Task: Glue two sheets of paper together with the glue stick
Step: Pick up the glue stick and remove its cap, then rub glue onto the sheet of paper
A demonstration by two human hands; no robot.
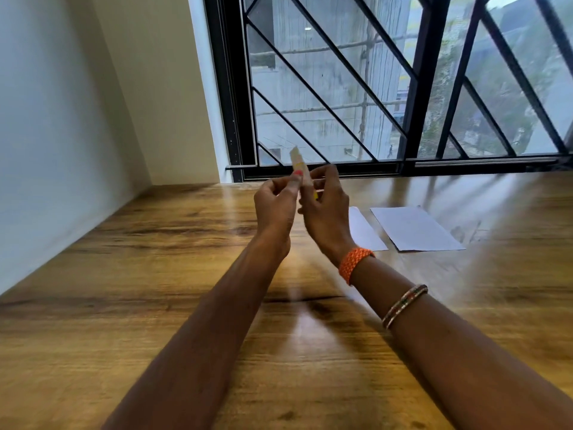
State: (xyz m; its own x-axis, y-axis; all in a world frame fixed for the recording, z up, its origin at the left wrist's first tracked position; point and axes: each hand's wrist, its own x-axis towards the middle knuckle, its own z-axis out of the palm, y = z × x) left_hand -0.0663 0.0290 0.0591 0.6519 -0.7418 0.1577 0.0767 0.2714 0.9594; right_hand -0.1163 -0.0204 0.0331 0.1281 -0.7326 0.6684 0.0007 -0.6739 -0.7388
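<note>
Glue stick point(302, 170) stands near-upright, pinched between left hand point(274, 206) and right hand point(325, 212) above the bench point(155, 274); both paper sheets point(415, 229) lie flat to the right, nearer the right hand.

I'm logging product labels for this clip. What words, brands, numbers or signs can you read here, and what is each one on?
No text can be read.
Glue stick, held between the left hand and right hand: yellow and white label, too blurred to read.
Two paper sheets on the table: no print visible.
</note>
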